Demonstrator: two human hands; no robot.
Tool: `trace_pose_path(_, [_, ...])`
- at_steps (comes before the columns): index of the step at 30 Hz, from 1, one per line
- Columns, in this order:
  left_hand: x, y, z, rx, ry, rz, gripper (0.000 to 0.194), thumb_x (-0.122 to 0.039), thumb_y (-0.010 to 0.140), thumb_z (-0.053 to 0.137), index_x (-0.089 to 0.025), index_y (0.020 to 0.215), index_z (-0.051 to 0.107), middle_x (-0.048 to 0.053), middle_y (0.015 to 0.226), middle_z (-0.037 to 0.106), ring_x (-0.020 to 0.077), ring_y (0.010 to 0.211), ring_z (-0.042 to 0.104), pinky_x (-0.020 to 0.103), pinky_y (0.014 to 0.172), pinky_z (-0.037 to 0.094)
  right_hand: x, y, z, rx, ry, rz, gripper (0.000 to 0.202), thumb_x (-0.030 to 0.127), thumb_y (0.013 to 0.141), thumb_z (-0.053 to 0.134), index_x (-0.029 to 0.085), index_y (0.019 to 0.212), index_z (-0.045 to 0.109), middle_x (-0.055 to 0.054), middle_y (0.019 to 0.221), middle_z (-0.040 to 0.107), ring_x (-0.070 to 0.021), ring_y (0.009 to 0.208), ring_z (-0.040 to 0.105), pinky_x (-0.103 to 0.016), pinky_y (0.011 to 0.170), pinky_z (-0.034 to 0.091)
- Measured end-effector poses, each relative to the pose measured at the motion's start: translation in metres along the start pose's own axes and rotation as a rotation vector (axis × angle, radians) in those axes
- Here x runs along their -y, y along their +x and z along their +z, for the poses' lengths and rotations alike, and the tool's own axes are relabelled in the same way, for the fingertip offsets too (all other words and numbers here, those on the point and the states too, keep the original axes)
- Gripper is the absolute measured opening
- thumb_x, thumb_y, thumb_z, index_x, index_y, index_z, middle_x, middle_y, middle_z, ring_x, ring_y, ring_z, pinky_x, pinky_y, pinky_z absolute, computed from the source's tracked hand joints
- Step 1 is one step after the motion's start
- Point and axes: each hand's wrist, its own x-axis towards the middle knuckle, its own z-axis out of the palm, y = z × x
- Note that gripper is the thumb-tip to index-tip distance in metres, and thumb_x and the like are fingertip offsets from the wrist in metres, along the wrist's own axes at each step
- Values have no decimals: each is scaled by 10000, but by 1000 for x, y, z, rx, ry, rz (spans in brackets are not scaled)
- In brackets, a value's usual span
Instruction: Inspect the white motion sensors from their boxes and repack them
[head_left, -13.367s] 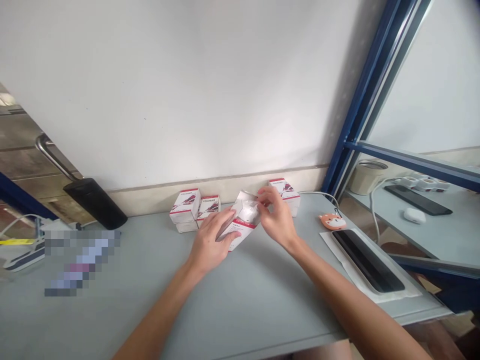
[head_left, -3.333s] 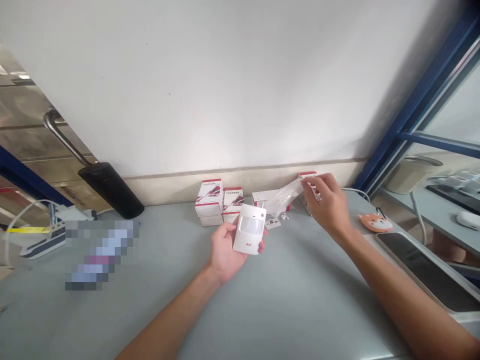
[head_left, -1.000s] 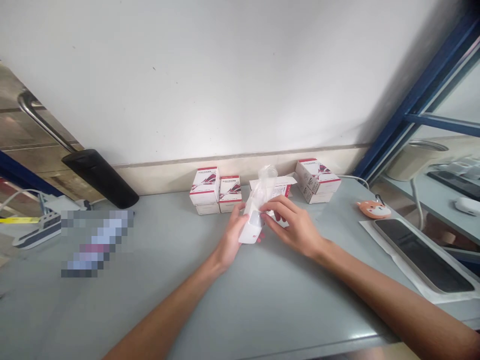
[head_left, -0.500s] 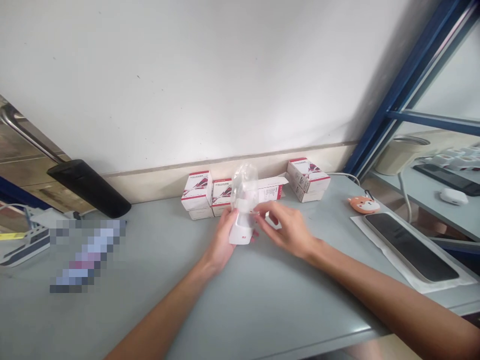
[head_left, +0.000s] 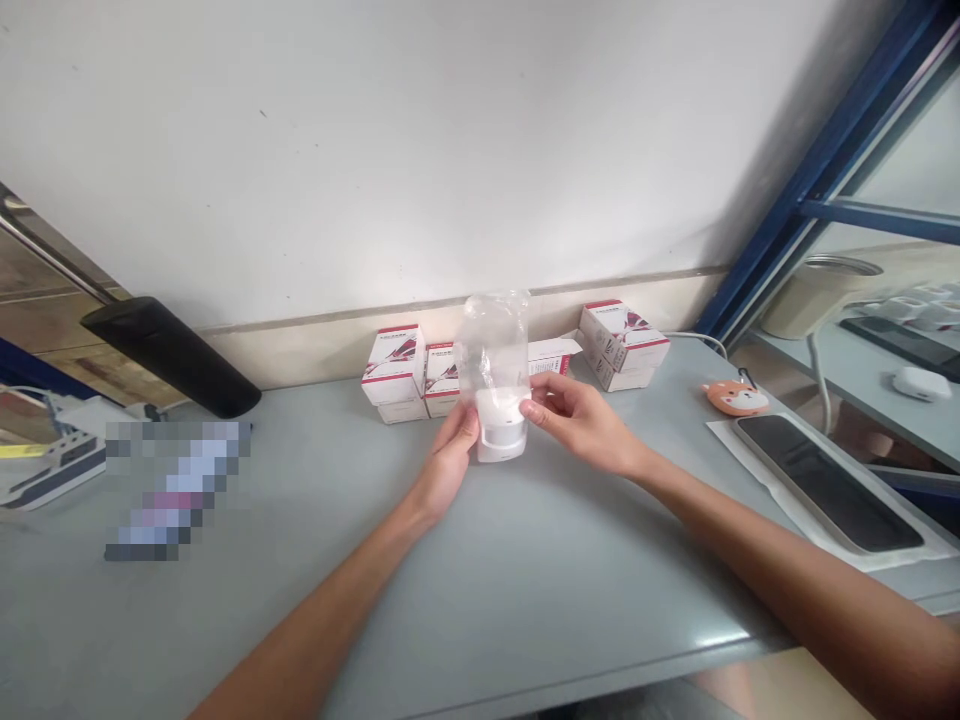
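White device (head_left: pixel 501 438), between left fingers (head_left: pixel 468 424) and right fingers (head_left: pixel 537 413)

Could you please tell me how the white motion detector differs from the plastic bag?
The white motion detector is opaque, while the plastic bag is see-through. The detector's casing looks smooth and rigid; the bag is crinkled. The bag reaches higher in view than the detector. Both are between the left hand and right hand.
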Motion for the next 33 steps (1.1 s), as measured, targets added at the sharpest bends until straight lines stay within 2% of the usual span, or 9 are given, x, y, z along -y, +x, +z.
trace_pose_path(3, [5,4,-6,-3,102,10,461,-512,1027,603,-264,1412,656,66,1511,638,328,1492,475,473,1249,325,-4,1,-4,19,-57,10,397,596,954,690,237,1112,634,19,856,569,-125,638,420,-291,598,363])
trace_pose_path(6, [0,3,-5,-22,169,31,452,-506,1014,622,-253,1387,663,70,1485,654,336,1472,495,474,1232,352,-5,2,-8,62,-115,-1,372,580,970,676,238,1109,636,19,882,579,-116,630,381,-293,595,333])
trace_pose_path(12, [-18,-7,4,-105,323,234,380,-406,1008,639,-279,1365,612,52,1494,618,293,1452,502,388,1170,408,-2,3,-16,86,-247,-1,360,577,972,669,238,1096,663,30,807,555,-120,628,392,-292,591,305])
trace_pose_path(18, [-11,-6,-3,31,604,152,435,-457,1002,655,-241,1375,600,102,1369,684,294,1246,630,396,1048,494,-1,4,-26,185,-387,27,326,546,943,691,222,967,661,30,766,528,-128,650,412,-292,602,310])
trace_pose_path(21, [-7,-4,-8,92,709,104,422,-475,993,663,-240,1341,620,110,1349,701,322,1257,637,437,1050,504,2,4,-30,188,-380,31,354,541,894,745,219,1017,662,21,808,551,-133,670,432,-292,601,308])
trace_pose_path(25, [-11,-4,-11,122,797,21,450,-468,985,671,-256,1377,612,112,1407,684,348,1283,639,508,1090,496,1,5,-29,204,-415,13,307,519,924,715,219,975,678,14,814,582,-142,694,450,-295,622,319])
trace_pose_path(28, [-17,-5,-9,96,773,57,563,-441,935,742,-264,1445,582,114,1491,633,364,1361,595,528,1151,467,-3,5,-25,236,-466,-3,251,478,955,697,228,973,684,8,871,644,-151,733,484,-292,658,358])
trace_pose_path(31, [-20,-4,-5,72,572,107,709,-422,938,749,-271,1568,460,115,1601,539,341,1457,532,497,1209,442,-5,6,-23,252,-501,-33,207,445,967,700,240,987,691,6,914,686,-164,771,518,-291,697,388])
trace_pose_path(33, [-19,-3,-4,75,487,90,687,-435,952,739,-262,1560,470,123,1576,569,332,1439,560,484,1189,473,-4,5,-23,261,-538,-59,215,456,971,701,242,990,687,2,926,703,-174,783,534,-294,710,395])
